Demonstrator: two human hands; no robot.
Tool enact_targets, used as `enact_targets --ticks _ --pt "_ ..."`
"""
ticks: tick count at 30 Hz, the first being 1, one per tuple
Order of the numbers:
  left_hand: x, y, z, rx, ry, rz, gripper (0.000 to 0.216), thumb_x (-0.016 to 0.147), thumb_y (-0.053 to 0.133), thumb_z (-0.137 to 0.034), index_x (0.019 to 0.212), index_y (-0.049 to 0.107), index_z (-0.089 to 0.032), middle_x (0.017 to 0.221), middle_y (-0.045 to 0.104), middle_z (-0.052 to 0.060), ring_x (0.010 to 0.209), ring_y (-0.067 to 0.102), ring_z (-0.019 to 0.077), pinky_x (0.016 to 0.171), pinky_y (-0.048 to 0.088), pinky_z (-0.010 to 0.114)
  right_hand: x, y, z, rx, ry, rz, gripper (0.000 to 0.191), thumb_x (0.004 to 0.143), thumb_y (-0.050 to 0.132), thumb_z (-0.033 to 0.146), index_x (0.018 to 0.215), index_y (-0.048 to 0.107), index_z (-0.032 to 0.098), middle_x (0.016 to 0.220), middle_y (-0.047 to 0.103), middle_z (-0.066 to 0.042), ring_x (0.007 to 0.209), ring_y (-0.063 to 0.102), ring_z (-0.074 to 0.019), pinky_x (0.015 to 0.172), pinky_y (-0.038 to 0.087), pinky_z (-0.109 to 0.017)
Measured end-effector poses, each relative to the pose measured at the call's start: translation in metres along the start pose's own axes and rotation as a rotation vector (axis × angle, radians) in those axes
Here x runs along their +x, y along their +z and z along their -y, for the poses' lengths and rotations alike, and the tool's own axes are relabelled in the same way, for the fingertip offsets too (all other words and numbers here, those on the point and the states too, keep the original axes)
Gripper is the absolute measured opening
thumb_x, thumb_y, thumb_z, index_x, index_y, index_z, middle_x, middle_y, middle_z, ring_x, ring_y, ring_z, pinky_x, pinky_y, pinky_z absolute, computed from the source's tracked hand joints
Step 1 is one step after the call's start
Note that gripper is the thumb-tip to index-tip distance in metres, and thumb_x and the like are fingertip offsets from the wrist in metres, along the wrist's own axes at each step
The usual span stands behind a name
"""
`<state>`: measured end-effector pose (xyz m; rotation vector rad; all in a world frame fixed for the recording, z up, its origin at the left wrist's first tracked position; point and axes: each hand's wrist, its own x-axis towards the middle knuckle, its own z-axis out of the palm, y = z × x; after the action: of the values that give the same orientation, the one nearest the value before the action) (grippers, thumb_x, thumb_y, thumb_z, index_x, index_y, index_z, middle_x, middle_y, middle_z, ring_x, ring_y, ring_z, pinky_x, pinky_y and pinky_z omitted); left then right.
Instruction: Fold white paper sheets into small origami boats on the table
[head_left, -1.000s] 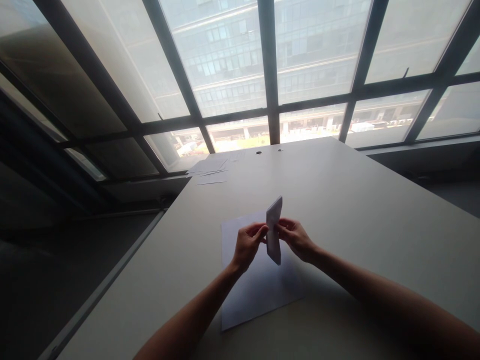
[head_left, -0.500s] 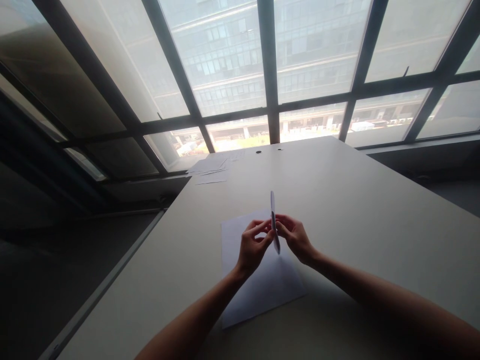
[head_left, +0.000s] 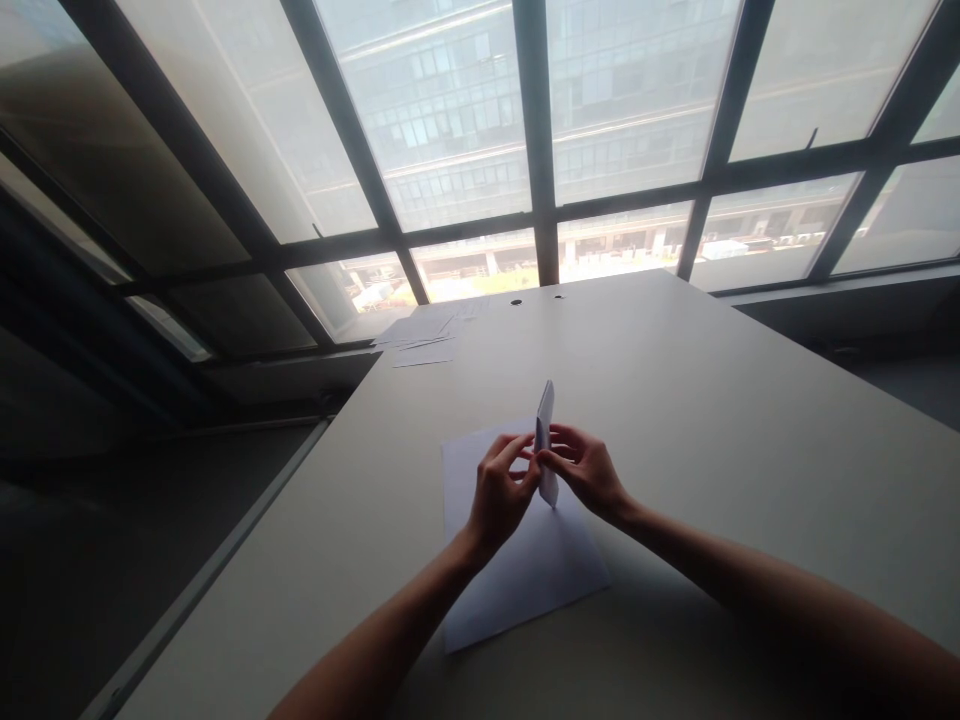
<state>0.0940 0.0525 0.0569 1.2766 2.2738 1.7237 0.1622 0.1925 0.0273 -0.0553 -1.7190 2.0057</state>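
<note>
A small folded piece of white paper (head_left: 545, 415) stands nearly upright in the air above the table, seen almost edge-on. My left hand (head_left: 500, 493) pinches it from the left and my right hand (head_left: 585, 470) pinches it from the right, fingertips meeting at its middle. Under both hands a flat white sheet (head_left: 517, 580) lies on the grey table (head_left: 712, 420).
Several loose white papers (head_left: 424, 335) lie at the table's far left corner. Two small round holes (head_left: 516, 301) sit near the far edge. A large window with dark frames (head_left: 536, 150) rises behind the table. The table's left edge drops to a dark floor.
The folded paper has turned between my fingers, from showing its face to nearly edge-on, then slightly back. Both hands moved a little up and closer together.
</note>
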Motion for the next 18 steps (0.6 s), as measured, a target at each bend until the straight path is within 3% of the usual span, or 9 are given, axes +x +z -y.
enact_targets --ticks 4,9,14,18 --pt "0.006 -0.006 -0.006 -0.011 -0.027 0.066 0.042 0.085 0.067 -0.028 0.125 0.062 -0.020 0.119 0.059 0.010 0.091 0.067 0.0185 0.062 0.064 0.028 -0.001 0.003 0.003 0.040 -0.011 0.044 0.044 0.082 0.073 0.038 0.120 0.064 0.019 0.114 0.071 -0.013 0.097 0.071 -0.0295 0.081 0.061 -0.045" --pt "0.010 -0.010 -0.011 0.000 -0.027 0.159 0.043 0.084 0.067 -0.026 0.127 0.062 -0.021 0.118 0.062 0.010 0.094 0.067 0.0206 0.064 0.065 0.029 -0.004 0.005 0.005 0.060 -0.052 0.095 0.044 0.087 0.066 0.039 0.126 0.060 0.022 0.123 0.068 -0.013 0.107 0.068 -0.0309 0.084 0.060 -0.046" --pt "0.010 -0.006 -0.009 -0.004 -0.051 0.063 0.047 0.083 0.065 -0.019 0.130 0.059 -0.018 0.123 0.062 0.012 0.099 0.068 0.0224 0.065 0.065 0.028 -0.005 -0.002 0.001 -0.171 -0.121 0.003 0.043 0.090 0.060 0.038 0.129 0.057 0.021 0.120 0.070 -0.012 0.108 0.068 -0.0303 0.092 0.056 -0.048" --pt "0.007 -0.001 -0.012 -0.005 -0.008 0.033 0.036 0.087 0.060 -0.021 0.123 0.064 -0.020 0.122 0.064 0.009 0.103 0.066 0.0217 0.067 0.065 0.028 -0.008 -0.001 0.005 -0.390 -0.176 -0.018 0.036 0.094 0.051 0.032 0.128 0.059 0.022 0.120 0.069 -0.010 0.109 0.067 -0.0290 0.094 0.054 -0.046"
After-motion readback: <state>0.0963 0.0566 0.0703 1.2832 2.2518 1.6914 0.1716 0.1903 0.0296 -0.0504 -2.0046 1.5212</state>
